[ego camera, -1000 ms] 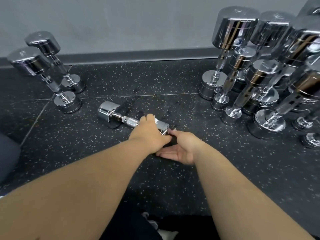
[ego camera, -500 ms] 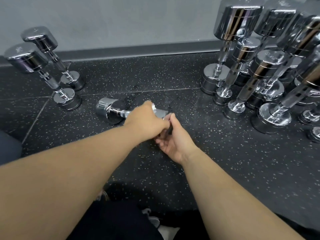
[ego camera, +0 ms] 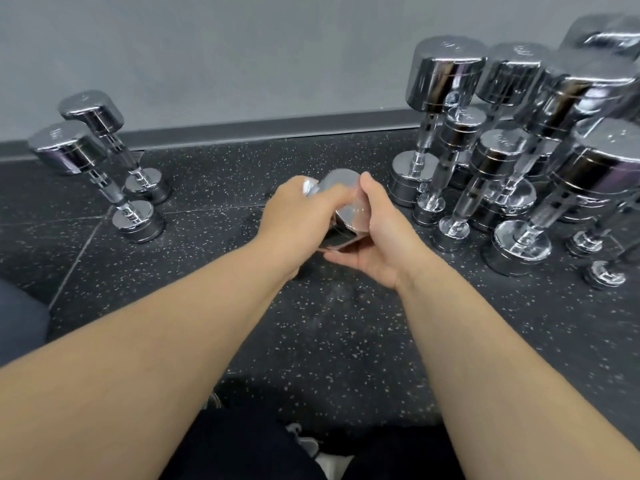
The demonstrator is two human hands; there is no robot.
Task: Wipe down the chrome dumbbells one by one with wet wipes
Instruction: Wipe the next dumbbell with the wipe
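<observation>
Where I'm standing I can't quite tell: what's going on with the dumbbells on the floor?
A person is holding one small dumbbell in both hands, above the speckled floor. The left hand grips its handle and the right hand wraps round one end. No wipe shows in either hand. Two more dumbbells stand on end to the left by the wall, and a crowded group stands on the right.

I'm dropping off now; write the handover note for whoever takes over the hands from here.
Left hand grips the handle of the small dumbbell; right hand holds its near head, keeping it tilted up.
Two dumbbells stand on end at left, a large cluster at right.
No wet wipe in view.
Done: cannot tell which are wiped.
Left: probably this one and the right cluster.
</observation>
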